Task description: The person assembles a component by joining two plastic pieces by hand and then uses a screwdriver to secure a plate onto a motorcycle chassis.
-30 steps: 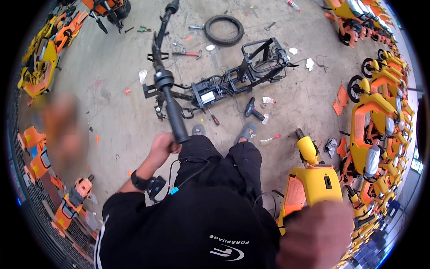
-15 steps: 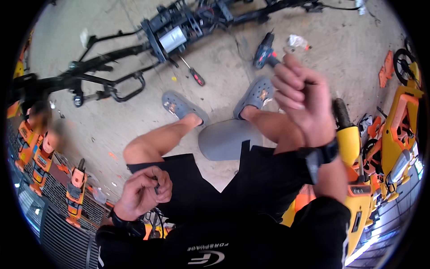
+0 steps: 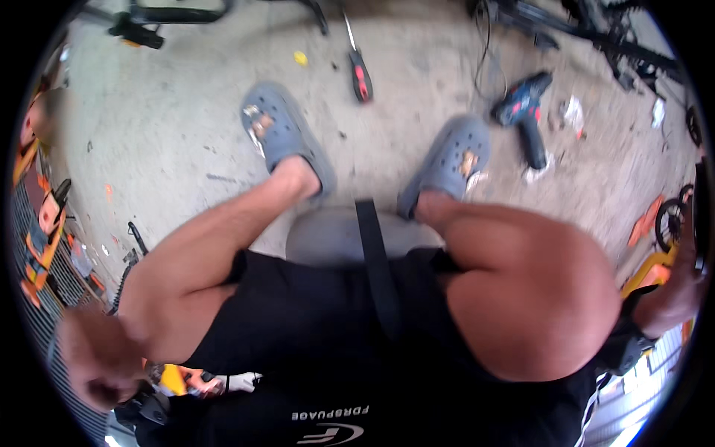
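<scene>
My left hand (image 3: 97, 354), blurred, is low at the far left beside my bent left leg (image 3: 194, 246); I cannot make out whether it holds anything. My right hand (image 3: 689, 223) is at the extreme right rim outside my right knee, partly cut off, its grip unclear. I sit low, my feet in grey clogs (image 3: 275, 127) on the concrete floor. A grey rounded seat (image 3: 320, 235) shows beneath my thighs, with a dark strap (image 3: 372, 238) lying over it.
A red-and-black screwdriver (image 3: 361, 78) and cordless drill (image 3: 521, 112) lie beyond my feet. Black frame parts (image 3: 581, 33) span the top, with a loose cable (image 3: 488, 59). Orange and yellow scooter bodies (image 3: 45, 223) line the left; more parts and a wheel (image 3: 666, 223) are at the right.
From standing, I have dropped to a low seated position. Since half a second ago, both hands have moved outward to the sides, and the frame and tools appear higher in the view.
</scene>
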Motion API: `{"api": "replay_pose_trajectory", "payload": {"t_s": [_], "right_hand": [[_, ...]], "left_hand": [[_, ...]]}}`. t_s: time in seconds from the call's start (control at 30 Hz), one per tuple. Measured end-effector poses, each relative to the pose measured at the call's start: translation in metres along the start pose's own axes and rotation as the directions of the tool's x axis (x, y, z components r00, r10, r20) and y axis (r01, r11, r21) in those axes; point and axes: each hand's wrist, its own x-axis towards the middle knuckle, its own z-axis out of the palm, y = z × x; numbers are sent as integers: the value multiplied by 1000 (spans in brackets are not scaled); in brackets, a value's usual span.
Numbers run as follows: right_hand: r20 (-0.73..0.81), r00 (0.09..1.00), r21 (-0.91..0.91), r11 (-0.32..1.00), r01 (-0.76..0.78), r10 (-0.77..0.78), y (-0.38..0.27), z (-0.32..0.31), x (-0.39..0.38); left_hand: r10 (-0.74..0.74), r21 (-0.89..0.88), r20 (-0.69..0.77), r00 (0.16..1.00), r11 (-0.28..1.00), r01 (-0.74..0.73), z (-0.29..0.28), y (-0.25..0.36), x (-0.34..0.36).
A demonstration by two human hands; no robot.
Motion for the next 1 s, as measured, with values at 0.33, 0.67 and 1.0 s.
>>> {"api": "replay_pose_trajectory", "payload": {"t_s": [0.33,0.67,1.0], "right_hand": [[317,945,-220,963,156,-81,4,76,-90],[172,914,-678,717,-160,367,71,135,-132],[630,729,-753,-22,658,267,144,124,-105]], "left_hand": [[70,-249,57,996,967,-54,56,-79,-17],[248,-418,383,890,906,-73,81,-102,3],[292,-473,368,883,876,-93,102,-129,2]]}}
